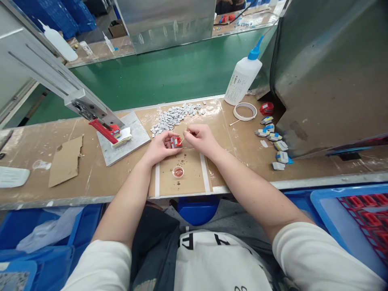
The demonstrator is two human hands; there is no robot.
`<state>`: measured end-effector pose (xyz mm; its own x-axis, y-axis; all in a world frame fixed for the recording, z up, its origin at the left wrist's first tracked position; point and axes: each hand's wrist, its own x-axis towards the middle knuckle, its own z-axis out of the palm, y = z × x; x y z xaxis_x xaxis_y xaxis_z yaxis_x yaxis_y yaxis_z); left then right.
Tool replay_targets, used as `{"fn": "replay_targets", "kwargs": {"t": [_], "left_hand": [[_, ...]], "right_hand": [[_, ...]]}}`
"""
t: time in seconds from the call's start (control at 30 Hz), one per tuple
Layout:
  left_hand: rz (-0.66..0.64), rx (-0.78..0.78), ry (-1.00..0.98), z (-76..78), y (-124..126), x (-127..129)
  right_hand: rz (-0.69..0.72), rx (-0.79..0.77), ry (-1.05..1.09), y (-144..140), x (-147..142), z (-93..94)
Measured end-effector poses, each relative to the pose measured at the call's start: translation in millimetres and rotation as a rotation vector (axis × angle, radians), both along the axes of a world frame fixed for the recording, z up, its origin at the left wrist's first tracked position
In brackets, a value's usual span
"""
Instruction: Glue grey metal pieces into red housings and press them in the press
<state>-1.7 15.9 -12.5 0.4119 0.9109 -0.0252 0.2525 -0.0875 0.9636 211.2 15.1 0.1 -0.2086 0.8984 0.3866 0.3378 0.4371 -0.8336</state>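
My left hand (pixel 162 147) is closed around a small red and grey plastic part (pixel 176 142), held above the cardboard-covered bench. Pinched in my right hand (pixel 198 138) is a thin pale stick, seemingly a cotton swab (pixel 182 141), whose end reaches the red part. Just below my hands stands a small clear cup (pixel 178 172) with reddish-brown liquid in it. Dark crumbs lie on the cardboard around the cup. Beyond my hands spreads a pile of small grey-white square pieces (pixel 174 117).
A metal press stand with a red handle (pixel 103 130) stands left on a grey plate (pixel 133 147). To the right are a white squeeze bottle (pixel 242 79), a tape roll (pixel 253 108) and several small blue-and-white pieces (pixel 281 145). A blue tray (pixel 321 198) holds red parts. A green conveyor (pixel 169 72) runs behind.
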Motion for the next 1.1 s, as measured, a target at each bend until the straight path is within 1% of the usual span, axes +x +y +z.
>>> {"fn": "replay_targets", "kwargs": {"t": [0.17, 0.4, 0.47, 0.67, 0.83, 0.93, 0.97, 1.0, 1.07, 1.1], "left_hand": [[0.002, 0.015, 0.027, 0.0, -0.6, 0.1], [0.004, 0.022, 0.044, 2.9, -1.8, 0.6], [0.004, 0.023, 0.044, 3.0, -1.9, 1.1], [0.019, 0.023, 0.013, 2.7, -1.4, 2.8], [0.007, 0.036, 0.035, 2.0, -1.3, 2.1], [0.006, 0.025, -0.001, -0.3, -0.3, 1.5], [0.014, 0.02, -0.025, -1.0, 0.4, 1.5], [0.026, 0.017, -0.052, -1.7, 1.1, 1.4], [0.054, 0.022, -0.092, -2.3, 3.0, 0.9], [0.072, 0.027, -0.104, -2.4, 4.2, 0.4]], "right_hand": [[0.003, 0.033, 0.006, 1.8, -0.9, -2.8], [-0.09, 0.032, 0.016, 2.9, -0.9, -3.4], [-0.081, 0.049, -0.01, 2.7, -0.8, -3.3], [0.013, 0.094, -0.055, 2.0, -2.0, -4.6], [-0.028, 0.102, -0.038, 2.4, -3.9, -4.6], [-0.042, 0.119, 0.006, 0.2, -1.4, -0.9], [-0.004, 0.13, 0.025, -1.8, 0.0, 1.1], [0.074, 0.137, 0.035, -4.5, 1.4, 3.3], [0.336, 0.128, -0.006, -11.8, 3.0, 7.4], [0.48, 0.111, -0.066, -16.1, 2.9, 9.0]]}}
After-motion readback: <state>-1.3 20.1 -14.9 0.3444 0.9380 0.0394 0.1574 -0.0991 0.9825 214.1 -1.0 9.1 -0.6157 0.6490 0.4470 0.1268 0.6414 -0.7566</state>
